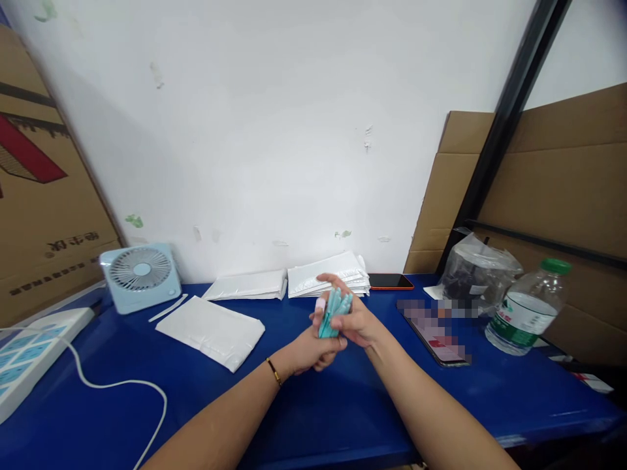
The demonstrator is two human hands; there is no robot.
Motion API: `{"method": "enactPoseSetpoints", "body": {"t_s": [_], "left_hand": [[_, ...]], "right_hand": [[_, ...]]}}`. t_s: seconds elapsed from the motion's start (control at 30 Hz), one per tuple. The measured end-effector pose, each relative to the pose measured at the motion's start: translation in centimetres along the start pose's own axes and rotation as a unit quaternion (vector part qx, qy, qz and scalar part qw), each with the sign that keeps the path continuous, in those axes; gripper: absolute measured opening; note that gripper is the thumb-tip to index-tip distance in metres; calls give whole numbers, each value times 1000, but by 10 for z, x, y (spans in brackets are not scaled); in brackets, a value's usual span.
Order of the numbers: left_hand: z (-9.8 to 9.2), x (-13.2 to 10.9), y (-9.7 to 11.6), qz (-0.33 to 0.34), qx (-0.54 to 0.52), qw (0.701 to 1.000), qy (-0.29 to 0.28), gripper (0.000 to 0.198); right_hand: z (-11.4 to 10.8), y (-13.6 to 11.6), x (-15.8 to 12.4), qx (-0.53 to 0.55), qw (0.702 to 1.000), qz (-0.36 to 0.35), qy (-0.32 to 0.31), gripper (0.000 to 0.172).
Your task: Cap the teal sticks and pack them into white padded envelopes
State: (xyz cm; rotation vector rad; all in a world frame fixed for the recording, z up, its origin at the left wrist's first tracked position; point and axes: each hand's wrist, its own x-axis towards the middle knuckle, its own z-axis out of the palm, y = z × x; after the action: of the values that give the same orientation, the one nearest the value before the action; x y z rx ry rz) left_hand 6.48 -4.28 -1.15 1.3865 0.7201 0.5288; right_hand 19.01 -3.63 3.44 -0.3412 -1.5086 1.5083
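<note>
A bundle of slim teal sticks that look like pens (333, 313) is held between my two hands above the desk. My left hand (311, 349), with a dark bracelet at the wrist, is closed round the lower end of the bundle. From the right, my right hand (356, 321) grips the same sticks, its thumb pressed across them and a finger stretched out behind. White padded mailers (329, 274) lie stacked just beyond the hands. A single white mailer (211, 331) rests flat to their left, close to a thin paper strip (168, 307).
On the blue desk (196, 405), a light-blue fan (142, 277) and a white power strip (34, 359) with a cable stand left. To the right are a phone (434, 336), an orange-edged phone (390, 281), a plastic-wrapped cup (475, 267) and a green-capped bottle (529, 310).
</note>
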Motion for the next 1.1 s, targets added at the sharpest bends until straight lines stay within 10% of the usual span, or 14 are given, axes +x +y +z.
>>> {"method": "enactPoseSetpoints", "body": {"t_s": [0.1, 0.2, 0.43, 0.57, 0.63, 0.8, 0.9, 1.1], "left_hand": [[6, -13, 3, -101, -68, 964, -236, 49], [8, -17, 6, -119, -91, 947, -286, 48], [1, -4, 9, 37, 106, 986, 121, 15], [-9, -6, 13, 44, 226, 964, 130, 29], [-23, -17, 18, 33, 347, 928, 130, 52], [-68, -59, 17, -199, 602, 679, 371, 73], [-82, -77, 11, -272, 626, 656, 321, 46], [-60, -86, 32, -190, 686, 605, 356, 40]], "right_hand": [[-4, -5, -7, 8, 968, 59, -245, 56], [0, -3, -12, 9, 966, 64, -252, 41], [17, 12, -9, -43, 995, -5, 90, 23], [14, 17, -3, 17, 985, -39, 168, 22], [5, 13, 0, 87, 973, -54, 208, 23], [-29, -10, 3, 233, 930, -56, 280, 34], [-43, -17, 1, 276, 917, -44, 284, 35], [-38, -12, -2, 136, 971, -15, 196, 20]]}}
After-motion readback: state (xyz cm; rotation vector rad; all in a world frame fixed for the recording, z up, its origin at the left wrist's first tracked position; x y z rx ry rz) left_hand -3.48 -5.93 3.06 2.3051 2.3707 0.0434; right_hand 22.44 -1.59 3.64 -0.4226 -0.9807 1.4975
